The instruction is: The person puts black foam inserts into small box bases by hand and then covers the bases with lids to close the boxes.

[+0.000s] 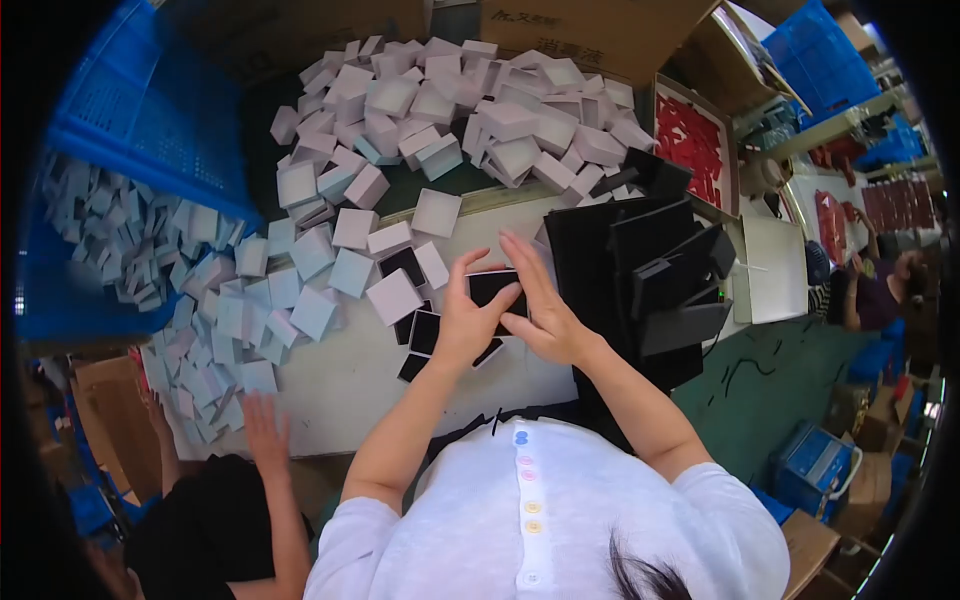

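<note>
Evidently, the left hand [468, 322] and right hand [550, 325], half-curled, hold a black-lined box [486, 288] between them; uneven pressure could make it slip, and a leftward nudge might scatter the loose boxes [394, 298] beside them.

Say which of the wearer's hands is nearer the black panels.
Right. The right hand is beside the left edge of the black panels; the left hand is farther left, across the black-topped box.
</note>
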### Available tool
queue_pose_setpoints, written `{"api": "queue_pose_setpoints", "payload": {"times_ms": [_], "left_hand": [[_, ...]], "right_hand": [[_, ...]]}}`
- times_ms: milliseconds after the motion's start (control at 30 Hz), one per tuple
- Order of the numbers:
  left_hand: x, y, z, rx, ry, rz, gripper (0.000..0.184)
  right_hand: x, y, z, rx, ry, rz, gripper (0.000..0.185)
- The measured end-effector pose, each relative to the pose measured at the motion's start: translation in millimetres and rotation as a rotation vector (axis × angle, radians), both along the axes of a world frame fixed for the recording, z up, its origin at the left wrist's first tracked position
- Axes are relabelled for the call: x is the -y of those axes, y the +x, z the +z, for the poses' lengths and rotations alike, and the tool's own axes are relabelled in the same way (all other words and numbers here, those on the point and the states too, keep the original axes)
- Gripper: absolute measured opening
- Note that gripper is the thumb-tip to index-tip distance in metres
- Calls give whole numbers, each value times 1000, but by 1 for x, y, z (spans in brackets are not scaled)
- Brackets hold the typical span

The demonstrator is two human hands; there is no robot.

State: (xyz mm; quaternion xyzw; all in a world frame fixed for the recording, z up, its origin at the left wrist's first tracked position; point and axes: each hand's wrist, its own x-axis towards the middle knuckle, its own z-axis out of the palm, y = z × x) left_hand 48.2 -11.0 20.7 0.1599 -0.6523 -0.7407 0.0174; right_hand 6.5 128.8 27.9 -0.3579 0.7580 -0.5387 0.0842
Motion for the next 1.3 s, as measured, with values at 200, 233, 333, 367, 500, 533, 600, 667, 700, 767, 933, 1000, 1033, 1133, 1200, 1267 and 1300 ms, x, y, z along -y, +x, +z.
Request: {"api": "queue_pose_setpoints", "payload": {"times_ms": [200, 233, 333, 367, 500, 533, 600, 667, 700, 767, 933, 1000, 1033, 1133, 1200, 1267, 1300], "left_hand": [[69, -8, -11, 55, -857, -230, 67], [78, -22, -17, -40, -961, -155, 66], [99, -98, -78, -23, -1000, 24, 57], [97, -116, -91, 141, -1209, -74, 44], [112, -150, -144, 379, -1463, -341, 17], [115, -151, -139, 381, -1464, -338, 17], [118, -150, -123, -57, -1180, -80, 11], [109, -139, -87, 27, -1106, -58, 16], [98, -127, -70, -4, -886, -5, 24], [71, -101, -33, 9, -460, -56, 40], [6, -46, -7, -51, -351, -344, 50], [-22, -32, -4, -78, -347, -335, 39], [-35, -26, -2, -95, -341, -327, 31], [-56, -22, -5, -7, 51, -285, 39], [-58, -23, -20, -89, 125, -175, 42], [-49, -22, 2, 120, 127, -284, 38], [-51, -22, -1, 79, 218, -220, 37]], "right_hand": [[-114, -19, 31, -414, 603, -655, 79], [-126, -18, 30, -258, 749, -693, 85], [-134, -12, 24, 32, 981, -675, 98], [-132, -8, 23, -1, 983, -629, 99], [-148, 0, 18, -115, 819, -680, 96], [-155, 4, 12, -100, 766, -763, 92], [-153, 15, 2, -20, 706, -809, 73], [-148, 16, -4, -123, 556, -793, 66], [-145, 13, 0, -247, 565, -788, 61], [-132, 7, 15, -251, 387, -829, 65], [-101, -3, 32, -413, 297, -676, 85], [-84, 0, 44, -470, 470, -590, 89], [-73, 1, 43, -484, 505, -533, 90], [-53, 3, 21, -595, 659, -368, 91], [-54, 2, 9, -475, 435, -244, 78], [-56, 0, 7, -251, 144, -307, 69], [-57, 0, 6, -26, -144, -358, 59]]}}
